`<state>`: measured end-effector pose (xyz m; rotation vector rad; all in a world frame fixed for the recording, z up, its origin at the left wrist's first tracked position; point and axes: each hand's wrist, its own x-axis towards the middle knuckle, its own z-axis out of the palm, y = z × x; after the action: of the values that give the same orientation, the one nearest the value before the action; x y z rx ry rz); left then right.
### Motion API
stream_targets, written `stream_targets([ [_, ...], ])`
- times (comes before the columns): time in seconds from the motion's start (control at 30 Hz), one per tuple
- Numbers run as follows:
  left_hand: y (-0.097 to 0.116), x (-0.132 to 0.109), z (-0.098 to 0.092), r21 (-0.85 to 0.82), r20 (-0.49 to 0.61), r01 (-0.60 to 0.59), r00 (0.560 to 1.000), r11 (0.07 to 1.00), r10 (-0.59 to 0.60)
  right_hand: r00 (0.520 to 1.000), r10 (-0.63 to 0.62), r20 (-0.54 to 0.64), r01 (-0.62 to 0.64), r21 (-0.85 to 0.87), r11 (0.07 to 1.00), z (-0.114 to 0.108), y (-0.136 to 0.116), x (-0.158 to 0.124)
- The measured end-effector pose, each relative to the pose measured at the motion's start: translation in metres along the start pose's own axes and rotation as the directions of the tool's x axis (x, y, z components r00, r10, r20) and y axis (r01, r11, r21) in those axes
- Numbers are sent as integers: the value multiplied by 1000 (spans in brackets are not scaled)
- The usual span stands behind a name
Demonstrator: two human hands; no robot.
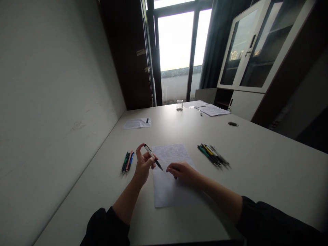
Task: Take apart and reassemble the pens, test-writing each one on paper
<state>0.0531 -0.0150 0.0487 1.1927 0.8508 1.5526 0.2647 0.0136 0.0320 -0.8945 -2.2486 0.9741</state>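
My left hand (145, 163) is closed around a black and white pen (153, 156), raised over the left edge of a sheet of paper (165, 194). The pen slants, its dark pointed end down to the right and its other end up by my index finger. Lines of handwriting cover the upper part of the sheet. My right hand (183, 172) rests over the paper's right side, fingers curled together and nothing visible in them. Its fingertips are just right of the pen's point, apart from it.
Several pens (127, 162) lie left of the sheet, and another group of pens (214, 155) lies to the right. Farther back are a paper with a dark strip (137, 123), a glass (179, 105), stacked papers (212, 109) with a pen (200, 112) beside them, and a round desk hole (232, 124).
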Motion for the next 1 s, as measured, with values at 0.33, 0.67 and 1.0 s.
stream_targets([
  [0.33, 0, -1, 0, -9, 2, -1, 1000, 1000, 1, 996, 19, -83, -21, -15, 1000, -3, 3, 3],
  [0.67, 0, 0, -2, -12, -1, -3, 1000, 1000, 3, 918, 160, -364, -162, 27, 986, -12, 9, 5],
  [1.0, 1, 0, -5, 1, 24, 3, 1000, 1000, -3, 829, 196, -524, -153, 126, 980, -17, 12, 6],
])
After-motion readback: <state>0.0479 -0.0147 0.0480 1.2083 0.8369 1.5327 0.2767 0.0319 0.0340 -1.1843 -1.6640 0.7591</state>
